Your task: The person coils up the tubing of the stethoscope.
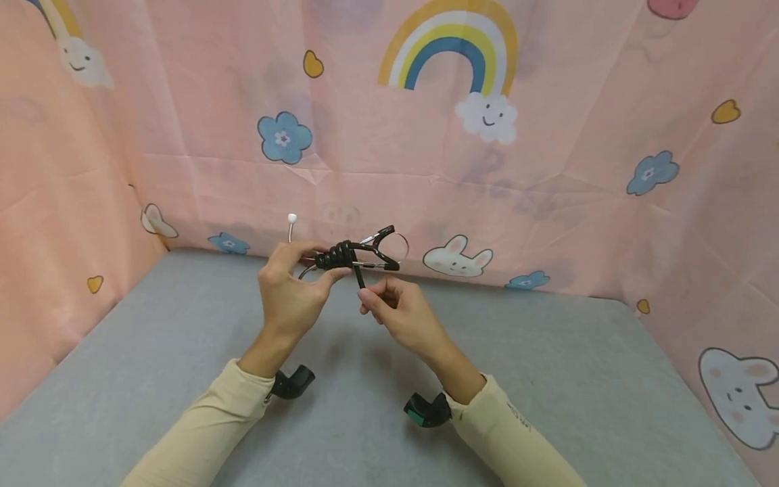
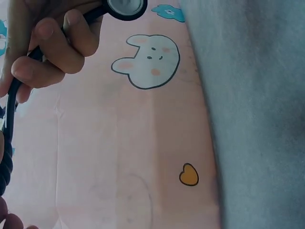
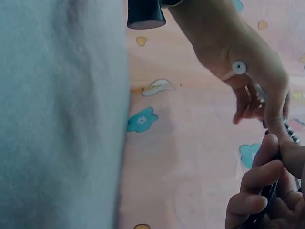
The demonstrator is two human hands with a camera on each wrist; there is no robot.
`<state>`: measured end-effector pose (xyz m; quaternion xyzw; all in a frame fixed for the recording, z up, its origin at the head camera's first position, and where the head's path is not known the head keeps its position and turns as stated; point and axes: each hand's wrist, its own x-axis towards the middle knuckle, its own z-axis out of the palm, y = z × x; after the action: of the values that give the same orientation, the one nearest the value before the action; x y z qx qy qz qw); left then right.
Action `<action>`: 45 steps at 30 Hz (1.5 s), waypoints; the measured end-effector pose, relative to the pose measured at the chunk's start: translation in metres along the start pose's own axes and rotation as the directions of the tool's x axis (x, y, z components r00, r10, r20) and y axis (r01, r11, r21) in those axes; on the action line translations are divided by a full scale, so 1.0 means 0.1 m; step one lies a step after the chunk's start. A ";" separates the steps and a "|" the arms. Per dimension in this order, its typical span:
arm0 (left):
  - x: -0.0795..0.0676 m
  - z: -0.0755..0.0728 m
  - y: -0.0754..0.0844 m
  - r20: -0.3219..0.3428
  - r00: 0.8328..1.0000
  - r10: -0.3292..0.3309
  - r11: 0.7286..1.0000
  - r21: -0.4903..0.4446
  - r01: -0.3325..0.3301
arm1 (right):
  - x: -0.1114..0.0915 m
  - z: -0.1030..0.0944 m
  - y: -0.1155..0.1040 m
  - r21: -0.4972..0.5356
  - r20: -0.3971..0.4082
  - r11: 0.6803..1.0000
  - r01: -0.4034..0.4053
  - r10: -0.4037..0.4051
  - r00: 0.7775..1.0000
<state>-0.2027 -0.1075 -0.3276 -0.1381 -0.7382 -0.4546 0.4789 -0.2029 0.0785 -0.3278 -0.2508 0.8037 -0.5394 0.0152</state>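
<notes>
A black stethoscope is held up above the table, its tubing wound into a tight coil around its own metal ear tubes. My left hand pinches this coil between thumb and fingers. One white ear tip sticks up behind that hand; the other is not clear. To the right of the coil, the forked tubing spreads toward a thin ring-like wire. My right hand grips the tube's free length just below the coil. In the left wrist view, the round chest piece extends past the right hand's fingers.
A grey table lies beneath both hands. Pink printed cloth hangs behind it and along both sides. Black wrist devices are strapped at the left cuff and the right cuff.
</notes>
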 end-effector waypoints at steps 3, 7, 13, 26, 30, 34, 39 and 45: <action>0.02 -0.01 0.03 0.036 0.999 -0.028 0.999 0.043 0.026 | -0.02 0.00 -0.05 -0.034 -0.010 0.999 -0.009 0.008 1.000; 0.03 -0.03 0.05 0.126 0.990 -0.057 0.990 0.138 0.039 | -0.04 -0.01 -0.08 -0.125 -0.015 0.989 -0.076 0.074 0.997; -0.02 -0.01 0.02 0.230 0.972 -0.042 0.962 0.271 -0.022 | -0.06 -0.02 -0.06 -0.227 -0.008 0.966 -0.120 0.121 0.993; -0.09 0.03 -0.06 0.354 0.921 0.163 0.836 0.446 -0.320 | -0.07 -0.02 -0.03 0.013 0.005 0.995 -0.103 0.103 0.995; -0.08 0.04 -0.09 0.374 0.913 0.163 0.843 0.428 -0.326 | -0.05 -0.09 -0.02 0.138 0.105 0.987 -0.083 0.069 0.992; -0.07 0.06 -0.08 0.379 0.911 0.163 0.854 0.409 -0.323 | -0.05 -0.20 -0.02 0.212 0.179 0.972 -0.104 0.066 0.982; -0.07 0.06 -0.05 0.368 0.916 0.161 0.862 0.400 -0.312 | -0.03 -0.27 -0.01 0.252 0.216 0.966 -0.054 -0.002 0.976; -0.08 0.06 -0.05 0.404 0.895 0.191 0.839 0.406 -0.363 | -0.01 -0.25 0.04 0.246 0.052 0.968 0.056 -0.071 0.996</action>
<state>-0.2048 -0.1036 -0.3377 -0.2024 -0.8704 -0.1543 0.4215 -0.2112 0.1013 -0.3215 -0.2891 0.7218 -0.6266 0.0530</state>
